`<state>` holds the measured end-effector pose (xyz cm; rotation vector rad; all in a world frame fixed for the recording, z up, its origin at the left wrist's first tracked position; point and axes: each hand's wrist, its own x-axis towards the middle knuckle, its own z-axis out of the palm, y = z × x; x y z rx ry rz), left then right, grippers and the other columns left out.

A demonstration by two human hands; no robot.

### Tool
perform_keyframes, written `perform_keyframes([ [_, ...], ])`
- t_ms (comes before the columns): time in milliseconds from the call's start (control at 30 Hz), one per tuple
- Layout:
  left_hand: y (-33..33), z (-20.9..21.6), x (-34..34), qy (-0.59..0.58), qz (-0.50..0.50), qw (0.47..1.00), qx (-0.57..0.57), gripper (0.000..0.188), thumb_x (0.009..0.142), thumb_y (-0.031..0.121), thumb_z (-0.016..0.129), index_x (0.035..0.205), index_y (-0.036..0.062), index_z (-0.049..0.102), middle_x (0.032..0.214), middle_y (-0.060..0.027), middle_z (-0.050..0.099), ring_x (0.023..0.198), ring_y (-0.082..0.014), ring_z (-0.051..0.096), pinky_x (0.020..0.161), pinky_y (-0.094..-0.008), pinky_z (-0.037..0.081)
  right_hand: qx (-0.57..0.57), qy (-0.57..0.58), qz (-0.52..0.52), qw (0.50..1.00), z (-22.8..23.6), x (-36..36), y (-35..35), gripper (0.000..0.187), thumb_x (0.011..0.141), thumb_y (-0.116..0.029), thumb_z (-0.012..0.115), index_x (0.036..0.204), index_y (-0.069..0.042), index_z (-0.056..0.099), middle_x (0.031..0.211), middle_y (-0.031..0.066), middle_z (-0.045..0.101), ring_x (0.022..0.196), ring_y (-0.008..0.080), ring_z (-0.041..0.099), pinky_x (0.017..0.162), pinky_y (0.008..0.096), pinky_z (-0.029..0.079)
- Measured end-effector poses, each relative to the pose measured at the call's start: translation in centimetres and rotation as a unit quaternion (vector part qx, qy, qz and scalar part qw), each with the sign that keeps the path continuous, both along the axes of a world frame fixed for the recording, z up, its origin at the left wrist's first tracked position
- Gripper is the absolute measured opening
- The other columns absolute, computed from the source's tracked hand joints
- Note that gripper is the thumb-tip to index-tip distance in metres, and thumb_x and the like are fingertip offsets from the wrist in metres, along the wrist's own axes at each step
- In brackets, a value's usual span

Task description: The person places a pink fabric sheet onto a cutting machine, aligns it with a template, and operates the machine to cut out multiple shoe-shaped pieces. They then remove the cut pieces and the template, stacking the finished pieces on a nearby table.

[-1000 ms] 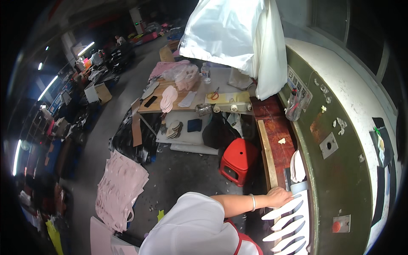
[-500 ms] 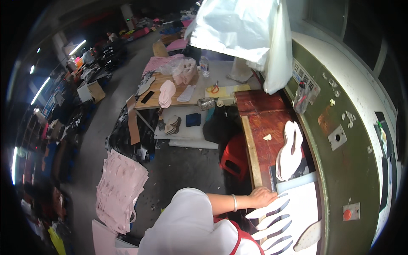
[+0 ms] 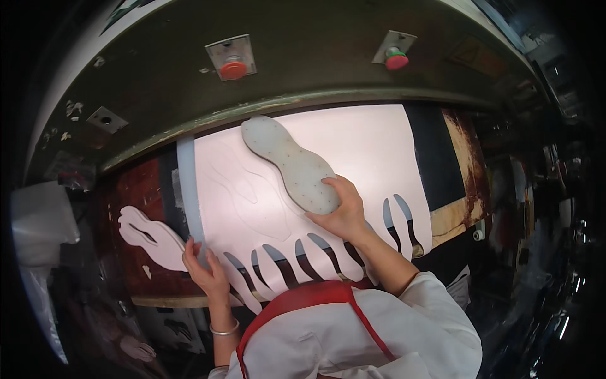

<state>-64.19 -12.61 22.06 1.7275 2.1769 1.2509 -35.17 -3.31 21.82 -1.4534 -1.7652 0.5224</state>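
Note:
My right hand (image 3: 344, 211) grips the near end of a pale, dotted, sole-shaped cutting die (image 3: 287, 161), thumb on one side and fingers on the other. The die lies tilted across a light pink sheet (image 3: 366, 139), whose near edge has several sole-curved cut-outs with strips between them. Faint sole-shaped cut lines show in the sheet left of the die. My left hand (image 3: 205, 275), with a bracelet at the wrist, has its fingers apart at the sheet's left edge. Beside its fingertips lie pink insole pieces (image 3: 158, 243), apparently stacked.
A dark green machine beam (image 3: 303, 69) spans the far side, carrying a red button (image 3: 233, 69) and a red-and-green button (image 3: 396, 60). Red-brown board (image 3: 136, 189) lies at left; worn wood (image 3: 464, 183) edges the right. A white plastic bag (image 3: 47, 218) hangs far left.
The view has swung from the aisle and side table round to the machine. My right hand has come into view on the cutting die. My left hand's fingers now show apart.

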Motion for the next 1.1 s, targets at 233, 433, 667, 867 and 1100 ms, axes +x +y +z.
perform_keyframes([
  [233,18.2,-3.7,8.4,0.203,-0.254,0.944,-0.05,0.059,0.086,0.02,0.061,0.133,-0.0074,0.039,0.139,-0.0268,0.038,0.133,-0.0385,0.033,0.111,-0.0479,0.023,-0.197,0.422,-0.101,0.879,1.5,9.1,-1.9,0.052,0.065,0.007,0.079,0.103,-0.004,0.045,0.098,0.016,0.065,0.078,0.0157,0.064,0.067,0.0253,0.054],
  [433,23.9,-5.0,22.4,0.264,-0.282,0.918,-0.094,0.081,0.091,0.056,0.041,0.144,-0.0023,0.027,0.152,-0.0221,0.02,0.144,-0.0314,0.011,0.115,-0.0513,0.003,0.011,0.415,-0.25,0.875,0.4,13.6,-9.4,0.051,0.068,0.008,0.076,0.104,-0.005,0.042,0.11,0.018,0.061,0.093,0.0171,0.061,0.077,0.0255,0.051],
  [667,10.2,-3.5,37.0,0.211,-0.745,0.628,-0.08,0.05,0.093,0.047,0.042,0.128,0.0142,0.055,0.141,-0.0138,0.043,0.139,-0.0261,0.026,0.113,-0.0556,0.008,0.06,0.391,-0.298,0.869,2.1,17.1,-13.7,0.051,0.07,0.005,0.076,0.106,-0.005,0.04,0.111,0.0177,0.059,0.095,0.0159,0.058,0.08,0.0244,0.048],
  [867,1.9,0.8,27.7,-0.121,-0.875,0.301,-0.359,0.032,0.095,0.025,0.048,0.118,0.0039,0.058,0.101,-0.0156,0.067,0.087,-0.0308,0.064,0.083,-0.0384,0.049,0.019,0.342,-0.241,0.908,2.8,16.3,-12.0,0.055,0.063,0.004,0.081,0.102,-0.005,0.043,0.114,0.0167,0.058,0.102,0.0188,0.058,0.089,0.0305,0.048],
  [1100,4.3,5.4,13.4,-0.182,-0.622,0.69,-0.323,0.031,0.087,0.013,0.058,0.116,0.0041,0.06,0.089,-0.0106,0.069,0.081,-0.0255,0.066,0.072,-0.0336,0.052,-0.044,0.2,-0.106,0.973,0.1,11.0,-6.9,0.058,0.058,-0.001,0.084,0.094,-0.008,0.038,0.118,0.0178,0.055,0.109,0.024,0.056,0.089,0.0339,0.048],
])
